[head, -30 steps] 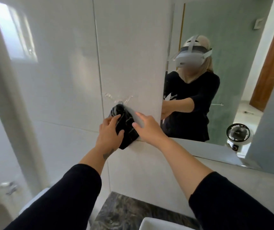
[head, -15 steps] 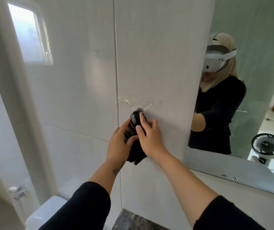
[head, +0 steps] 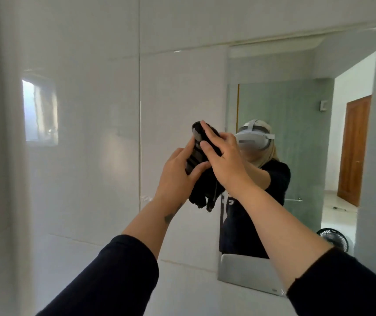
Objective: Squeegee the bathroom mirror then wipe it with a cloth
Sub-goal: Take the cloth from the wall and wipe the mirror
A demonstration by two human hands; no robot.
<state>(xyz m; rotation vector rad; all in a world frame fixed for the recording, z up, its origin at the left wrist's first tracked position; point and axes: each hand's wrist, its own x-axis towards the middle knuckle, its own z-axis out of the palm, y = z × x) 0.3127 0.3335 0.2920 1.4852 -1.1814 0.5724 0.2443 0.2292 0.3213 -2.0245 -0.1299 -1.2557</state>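
A black cloth with grey stripes (head: 196, 156) is bunched between both my hands, held up just left of the mirror's left edge. My left hand (head: 178, 174) grips its lower left side. Over the cloth's upper right lies my right hand (head: 222, 158), fingers spread across it. The cloth's loose end hangs down below the hands. The mirror (head: 301, 137) fills the right part of the wall and reflects a person in a black top with a white headset. No squeegee is in sight.
White glossy wall tiles (head: 80, 133) cover the left and centre, with a window's reflection (head: 39, 110) in them. In the mirror I see a green wall, a brown door (head: 353, 151) and a small black fan (head: 334, 239).
Both hands have lifted the cloth from a lower spot on the tiled wall up and toward the mirror's left edge. My view has tilted up, so the toilet and counter have left the frame.
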